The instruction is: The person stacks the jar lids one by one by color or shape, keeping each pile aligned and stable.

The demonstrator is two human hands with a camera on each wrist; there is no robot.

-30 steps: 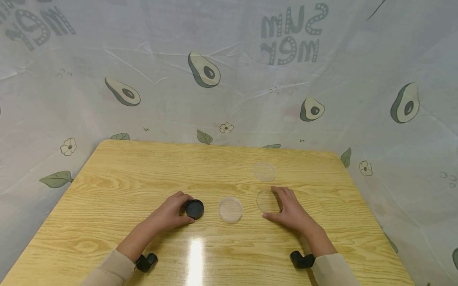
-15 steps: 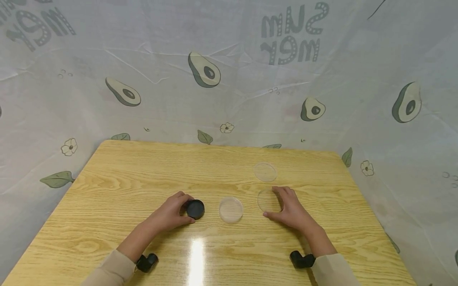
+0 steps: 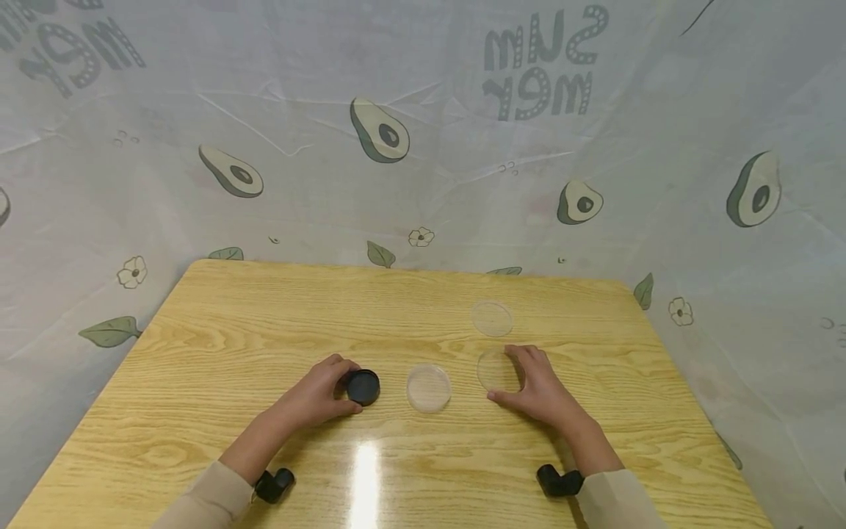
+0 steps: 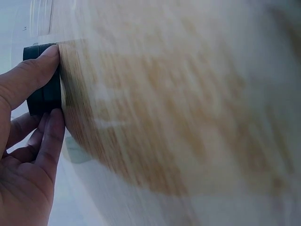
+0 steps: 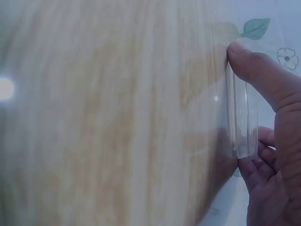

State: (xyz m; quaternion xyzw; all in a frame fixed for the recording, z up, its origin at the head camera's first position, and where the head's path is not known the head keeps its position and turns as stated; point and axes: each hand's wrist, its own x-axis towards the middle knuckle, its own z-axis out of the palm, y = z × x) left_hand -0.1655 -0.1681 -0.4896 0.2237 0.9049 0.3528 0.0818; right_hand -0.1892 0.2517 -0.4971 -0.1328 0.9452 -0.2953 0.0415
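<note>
My left hand (image 3: 325,393) grips a short black round container (image 3: 363,387) from its left side, thumb at the near edge and fingers at the far edge. In the left wrist view the black container (image 4: 44,94) shows a seam around its side. With thumb and fingertips, my right hand (image 3: 532,386) holds the rim of a clear petri dish (image 3: 492,372); its wall (image 5: 243,122) shows in the right wrist view. Between the hands lies another clear petri dish (image 3: 428,388). A thin clear round disc (image 3: 492,319), perhaps a lid, lies behind the right-hand dish.
All of it rests on a wood-grain table (image 3: 277,308). A pale cloth (image 3: 423,191) printed with avocados and leaves hangs behind and beside the table. Each wrist carries a small black camera. Bright glare (image 3: 365,485) lies on the table's near part.
</note>
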